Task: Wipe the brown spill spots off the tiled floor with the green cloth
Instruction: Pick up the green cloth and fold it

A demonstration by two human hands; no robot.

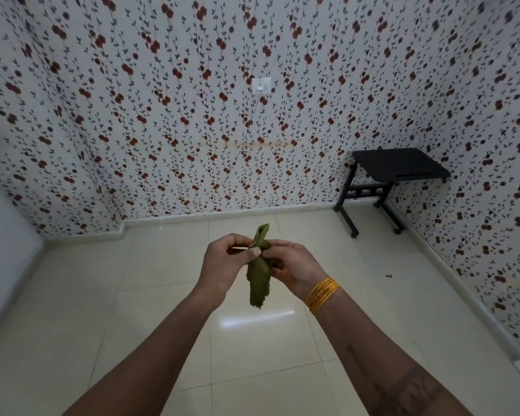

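Observation:
A green cloth (259,273), bunched into a long hanging roll, is held in the air in front of me above the cream tiled floor (150,310). My left hand (224,261) pinches its upper part between thumb and fingers. My right hand (293,265), with yellow bangles on the wrist, grips the cloth from the other side. One cloth end sticks up above the hands and the rest dangles below. A small dark speck (389,276) lies on the floor to the right. I see no brown spill spots on the visible tiles.
A black low table on wheels (397,166) stands in the far right corner. Flowered wallpaper covers the walls, with a white socket (261,86) on the far wall. A skirting ledge (222,219) runs along the floor's edge.

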